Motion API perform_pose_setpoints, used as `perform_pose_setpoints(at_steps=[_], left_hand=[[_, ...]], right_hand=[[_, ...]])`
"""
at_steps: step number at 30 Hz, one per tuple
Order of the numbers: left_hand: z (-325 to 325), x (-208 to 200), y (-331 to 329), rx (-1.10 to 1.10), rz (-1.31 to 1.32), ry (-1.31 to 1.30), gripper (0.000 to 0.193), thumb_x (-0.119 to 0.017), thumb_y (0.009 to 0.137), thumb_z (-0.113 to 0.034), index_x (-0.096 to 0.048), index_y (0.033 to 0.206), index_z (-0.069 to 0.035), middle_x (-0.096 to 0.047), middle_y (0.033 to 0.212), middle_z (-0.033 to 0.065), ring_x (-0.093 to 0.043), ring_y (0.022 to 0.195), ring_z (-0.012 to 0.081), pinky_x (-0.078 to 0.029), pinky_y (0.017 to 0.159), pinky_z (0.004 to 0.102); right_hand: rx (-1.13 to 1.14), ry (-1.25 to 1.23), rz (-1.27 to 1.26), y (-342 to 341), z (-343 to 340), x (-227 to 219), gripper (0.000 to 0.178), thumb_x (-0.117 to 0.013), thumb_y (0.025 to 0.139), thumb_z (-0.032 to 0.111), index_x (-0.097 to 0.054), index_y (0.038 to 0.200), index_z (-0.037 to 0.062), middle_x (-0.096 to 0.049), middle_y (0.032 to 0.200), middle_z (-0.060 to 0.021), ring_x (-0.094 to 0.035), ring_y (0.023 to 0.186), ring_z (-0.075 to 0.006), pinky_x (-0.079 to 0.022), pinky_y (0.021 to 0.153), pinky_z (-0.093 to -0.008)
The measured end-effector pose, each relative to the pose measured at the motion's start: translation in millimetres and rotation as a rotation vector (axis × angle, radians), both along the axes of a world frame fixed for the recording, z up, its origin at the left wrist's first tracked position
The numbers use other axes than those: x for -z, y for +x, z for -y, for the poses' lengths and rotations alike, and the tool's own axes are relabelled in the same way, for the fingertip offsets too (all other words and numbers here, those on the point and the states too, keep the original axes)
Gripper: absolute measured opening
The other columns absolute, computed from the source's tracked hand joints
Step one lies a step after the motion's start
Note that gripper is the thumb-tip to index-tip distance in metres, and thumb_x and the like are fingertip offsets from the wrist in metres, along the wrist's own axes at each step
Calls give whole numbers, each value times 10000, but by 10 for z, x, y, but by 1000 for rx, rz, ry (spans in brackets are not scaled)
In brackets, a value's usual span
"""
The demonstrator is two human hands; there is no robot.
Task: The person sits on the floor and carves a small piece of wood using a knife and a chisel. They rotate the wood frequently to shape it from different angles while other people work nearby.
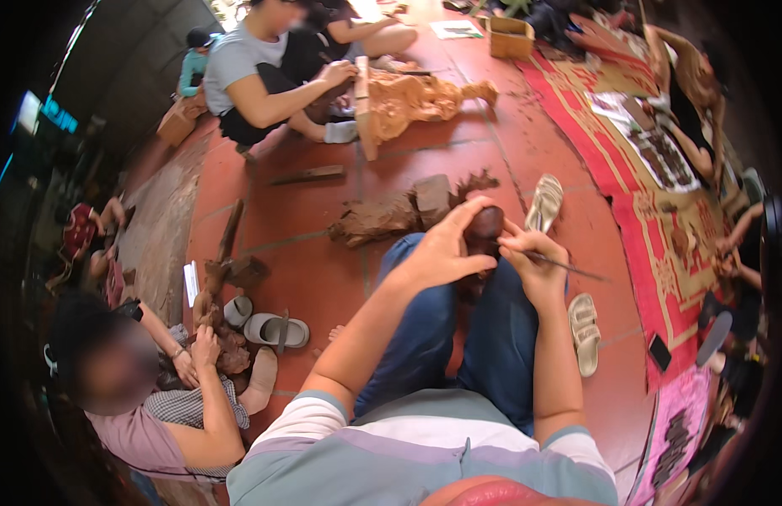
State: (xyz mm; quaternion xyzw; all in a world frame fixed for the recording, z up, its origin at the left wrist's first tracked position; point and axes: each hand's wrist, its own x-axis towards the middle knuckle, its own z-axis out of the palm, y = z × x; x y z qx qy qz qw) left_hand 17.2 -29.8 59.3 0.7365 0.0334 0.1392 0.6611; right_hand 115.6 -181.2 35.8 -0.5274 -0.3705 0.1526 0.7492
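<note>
Between my knees stands a dark brown, smooth, rounded piece (485, 226), perhaps a wood carving; its lower part is mostly hidden by my hands and legs. My left hand (446, 250) curves around its left side, fingers over the top and thumb lower down. In my right hand (533, 255) a thin, dark, pencil-like tool (583, 273) is pinched, its back end pointing out to the right. The fingertips of that hand are close against the piece's right side, where the tool's tip is hidden.
Beyond my knees lie a rough wooden carving (378, 221) and a wood block (433, 196). Tan sandals (584, 333) sit to my right, near a phone (659, 352) and red mat (568, 126). Co-workers handle an orange-brown carving (420, 101) ahead and another carving (232, 354) at left.
</note>
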Motion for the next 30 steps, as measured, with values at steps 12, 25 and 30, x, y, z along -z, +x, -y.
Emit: perform_pose_setpoints(at_steps=[12, 25, 30], left_hand=[[81, 232, 62, -387, 200, 452, 657, -781, 704, -144, -464, 1270, -38, -580, 1175, 178, -582, 1098, 291, -466, 916, 330], [79, 270, 43, -450, 155, 414, 667, -794, 646, -124, -487, 1235, -73, -639, 1068, 132, -640, 983, 262, -502, 838, 333], [15, 179, 88, -339, 210, 377, 551, -814, 618, -170, -573, 1103, -70, -633, 1045, 123, -622, 957, 291, -492, 837, 348]], right_hand=[[161, 85, 125, 38, 42, -44, 127, -605, 822, -87, -565, 877, 20, -614, 924, -94, -612, 1034, -269, -497, 918, -395], [37, -16, 266, -34, -71, 67, 144, -680, 778, -79, -619, 859, 23, -652, 870, -79, -621, 1015, -239, -500, 863, -303], [289, 121, -88, 112, 118, -85, 135, -695, 801, -19, -567, 822, 19, -636, 819, -79, -648, 842, -161, -529, 757, -264]])
